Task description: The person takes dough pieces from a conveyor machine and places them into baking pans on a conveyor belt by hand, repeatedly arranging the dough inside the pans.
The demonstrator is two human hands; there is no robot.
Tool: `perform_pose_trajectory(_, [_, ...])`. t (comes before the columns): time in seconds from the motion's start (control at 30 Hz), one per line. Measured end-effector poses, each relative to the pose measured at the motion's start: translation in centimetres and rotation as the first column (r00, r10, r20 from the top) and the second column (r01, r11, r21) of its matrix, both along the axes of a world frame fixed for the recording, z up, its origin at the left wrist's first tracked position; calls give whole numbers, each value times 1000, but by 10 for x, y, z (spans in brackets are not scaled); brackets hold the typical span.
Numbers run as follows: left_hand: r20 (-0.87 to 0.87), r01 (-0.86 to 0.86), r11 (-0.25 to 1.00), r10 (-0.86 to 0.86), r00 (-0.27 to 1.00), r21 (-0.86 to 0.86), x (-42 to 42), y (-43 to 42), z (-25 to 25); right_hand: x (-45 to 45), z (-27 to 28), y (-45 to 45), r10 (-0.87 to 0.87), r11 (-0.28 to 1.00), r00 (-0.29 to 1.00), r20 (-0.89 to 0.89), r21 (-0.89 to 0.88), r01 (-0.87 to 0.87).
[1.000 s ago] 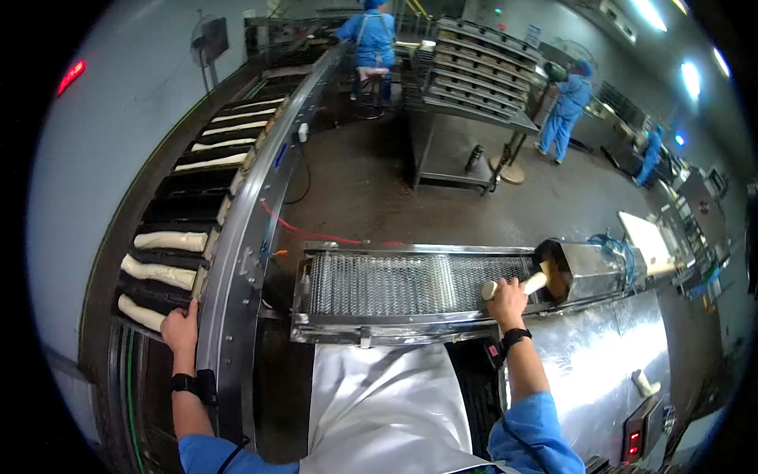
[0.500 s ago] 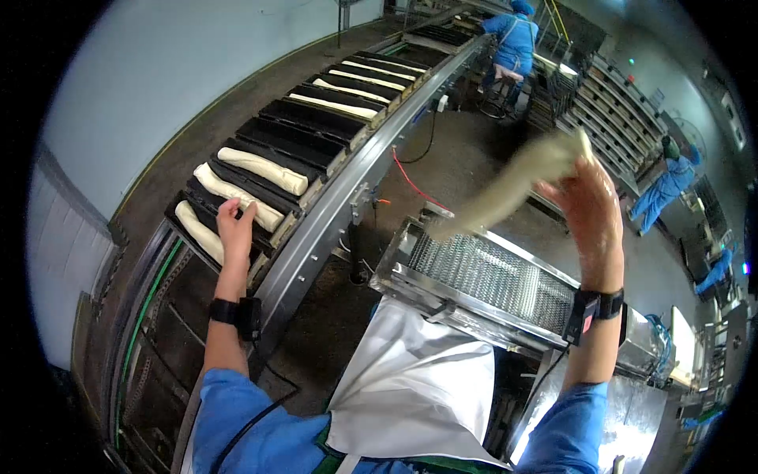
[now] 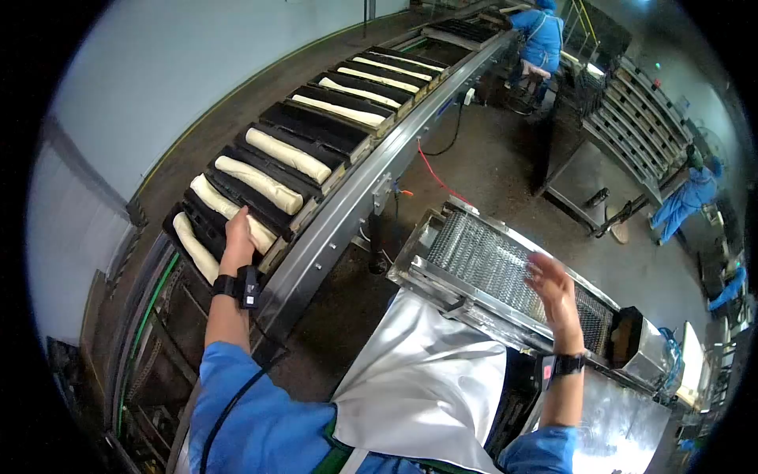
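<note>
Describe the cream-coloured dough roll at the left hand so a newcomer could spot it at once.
On the left, a long conveyor with a grey metal side rail carries black rectangular moulds. At its near end, take the second thick roll from the bottom. Unlike its neighbours, it has the fingers of the left hand over it.

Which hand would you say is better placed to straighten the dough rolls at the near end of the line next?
Probably the left hand: its fingers are already at the second roll from the near end. The right hand is empty but over the mesh belt, farther away.
</note>
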State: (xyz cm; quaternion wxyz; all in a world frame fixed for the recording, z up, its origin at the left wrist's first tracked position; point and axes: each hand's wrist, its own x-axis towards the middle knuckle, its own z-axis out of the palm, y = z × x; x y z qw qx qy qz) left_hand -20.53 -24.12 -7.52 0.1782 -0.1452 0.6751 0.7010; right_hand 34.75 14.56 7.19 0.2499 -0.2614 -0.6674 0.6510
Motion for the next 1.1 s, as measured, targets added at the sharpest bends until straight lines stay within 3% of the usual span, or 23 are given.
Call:
perform_pose_trajectory(0.07, [-83,-72,991,63,995,-111,35,-3,26,42,-44,14,-211,977,962,174,58,204])
perform_pose_trajectory(0.1, [-85,-151,971,137,987,-185,44,-1,30,73,-85,36,-296,946,921,252,213,246])
perform_pose_trajectory(0.13, [-80,70,984,-84,993,-167,38,-28,19,94,-99,39,-393,897,861,323,342,281])
perform_pose_trajectory(0.2, [-206,45,961,-104,973,-274,91,-21,61,140,-131,60,-563,706,738,373,681,194])
perform_pose_trajectory(0.23, [-23,-65,946,61,998,-317,73,-23,49,159,-143,73,-602,623,715,356,769,141])
perform_pose_trajectory(0.27, [-28,-76,944,71,997,-323,82,-27,54,176,-153,84,-655,577,675,340,801,156])
perform_pose_trajectory(0.37, [-220,39,933,-125,967,-358,126,-31,89,221,-190,111,-850,313,456,264,949,35])
perform_pose_trajectory(0.43, [-510,-369,460,-232,828,-808,155,9,122,228,-174,120,-901,306,317,296,952,-18])
perform_pose_trajectory(0.47, [-616,-400,539,-312,723,-741,135,5,103,221,-158,119,-904,387,174,392,920,-61])
perform_pose_trajectory(0.5, [-709,-408,619,-375,597,-671,115,3,84,222,-158,123,-903,385,179,390,921,-63])
perform_pose_trajectory(0.53, [-661,-358,627,-349,664,-691,113,16,90,224,-159,128,-911,386,85,405,905,-178])
perform_pose_trajectory(0.57, [-496,-244,759,-118,860,-603,111,35,95,227,-154,133,-918,383,-13,396,879,-284])
perform_pose_trajectory(0.63, [-263,-136,539,-166,950,-831,107,35,104,229,-148,132,-909,398,-3,417,864,-308])
perform_pose_trajectory(0.67, [-297,-198,435,-172,939,-878,111,30,110,228,-146,132,-895,416,30,445,857,-305])
perform_pose_trajectory(0.7, [-306,-209,535,-97,947,-818,118,22,116,227,-142,133,-880,432,65,471,849,-304])
perform_pose_trajectory(0.77, [-293,-210,558,-63,954,-803,117,2,107,229,-132,134,-882,388,122,454,849,-359])
perform_pose_trajectory(0.83, [-277,-216,574,-20,961,-790,112,-16,94,230,-121,134,-810,542,30,586,767,-344])
perform_pose_trajectory(0.87, [-232,-176,451,-72,970,-875,110,-21,84,225,-110,120,-874,410,101,475,832,-374])
perform_pose_trajectory(0.9, [-172,-128,319,-115,978,-939,110,-27,73,223,-111,124,-874,400,110,473,831,-387])
perform_pose_trajectory(0.93, [-251,-180,473,-92,964,-863,108,-45,62,221,-116,131,-853,472,53,519,811,-346])
perform_pose_trajectory(0.97, [-243,-178,477,-77,967,-861,115,-52,65,218,-119,139,-827,538,-3,563,788,-300])
perform_pose_trajectory(1.03, [-137,-44,718,-71,988,-694,137,-59,96,228,-143,166,-809,443,345,476,880,-175])
perform_pose_trajectory(1.1, [-121,-62,660,-43,992,-749,146,-64,99,186,-89,142,-788,430,443,427,897,-101])
